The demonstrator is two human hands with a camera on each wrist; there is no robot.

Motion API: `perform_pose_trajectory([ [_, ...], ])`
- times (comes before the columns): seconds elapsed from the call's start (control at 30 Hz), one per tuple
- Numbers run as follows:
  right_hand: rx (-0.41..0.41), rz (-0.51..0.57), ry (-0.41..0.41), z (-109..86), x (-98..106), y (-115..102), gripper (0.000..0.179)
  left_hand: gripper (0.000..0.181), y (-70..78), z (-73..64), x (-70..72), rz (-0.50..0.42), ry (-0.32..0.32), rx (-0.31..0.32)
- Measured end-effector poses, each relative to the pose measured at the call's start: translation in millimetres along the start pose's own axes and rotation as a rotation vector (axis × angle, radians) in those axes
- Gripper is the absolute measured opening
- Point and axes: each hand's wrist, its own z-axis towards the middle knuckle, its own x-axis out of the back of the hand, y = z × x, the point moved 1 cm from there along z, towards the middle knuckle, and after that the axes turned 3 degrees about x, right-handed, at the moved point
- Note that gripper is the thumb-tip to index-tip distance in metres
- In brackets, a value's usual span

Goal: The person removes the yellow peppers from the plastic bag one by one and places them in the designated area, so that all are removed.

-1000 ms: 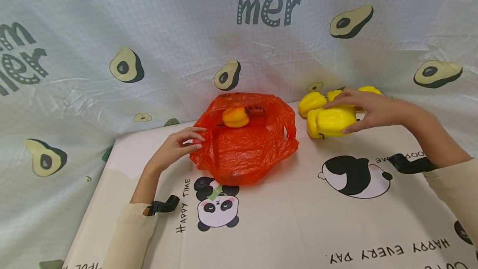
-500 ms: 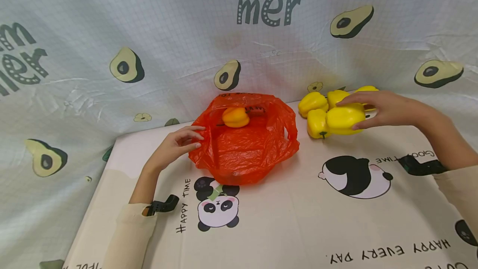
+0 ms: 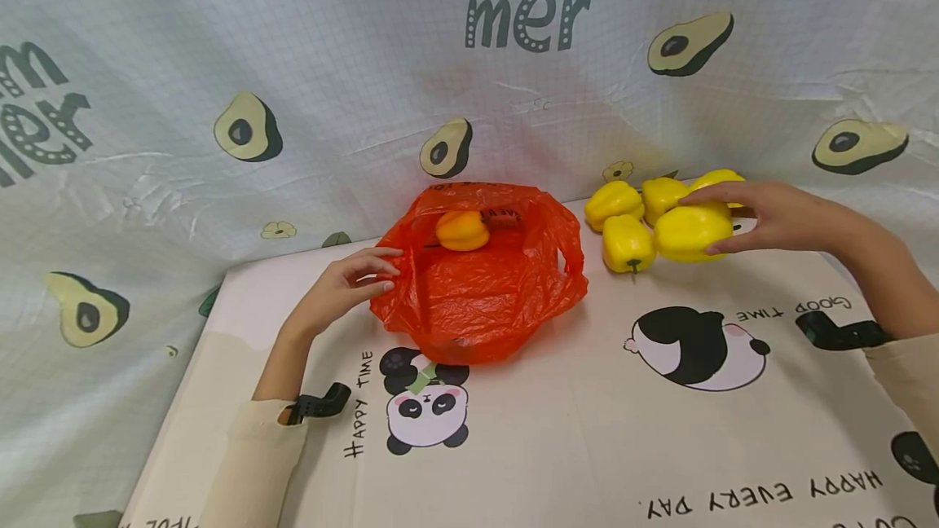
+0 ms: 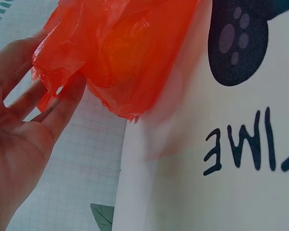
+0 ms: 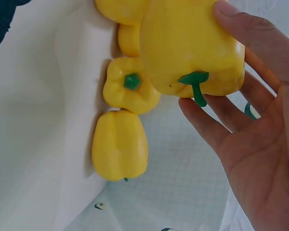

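A red plastic bag (image 3: 480, 300) lies with its mouth toward me, and a yellow-orange bell pepper (image 3: 462, 231) sits inside near its back. My left hand (image 3: 345, 288) holds the bag's left edge between thumb and fingers; in the left wrist view the crumpled edge (image 4: 62, 62) hides the fingertips. On the right, my right hand (image 3: 778, 218) grips a yellow bell pepper (image 3: 693, 232) between thumb and fingers. Its green stem (image 5: 197, 86) points toward the palm side in the right wrist view. More yellow bell peppers (image 3: 628, 244) stand just left of and behind it.
The grouped peppers (image 5: 120, 144) sit at the back of the table, close to the patterned curtain (image 3: 557, 137). A pale tablecloth (image 3: 572, 446) with panda prints covers the table. Each wrist wears a black camera mount (image 3: 323, 400).
My right hand has moved rightward with its pepper, drawing it away from the front-left pepper, which now shows fully. The left hand and bag have stayed almost still.
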Motion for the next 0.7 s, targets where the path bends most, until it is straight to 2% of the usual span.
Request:
perform_pose_trajectory([
  [0.2,-0.034,0.003,-0.002,-0.3,-1.8,3.5,0.068,0.018,-1.3,-0.6,0.6,0.003,0.003,-0.002],
  [0.53,-0.088,0.008,-0.072,-2.6,-0.4,9.3,0.07,0.018,-0.4,-1.1,0.9,0.001,0.004,-0.009],
  [0.7,-0.092,0.011,-0.077,-2.9,-0.6,10.0,0.07,0.018,-1.1,-1.3,1.0,-0.001,0.003,-0.005],
])
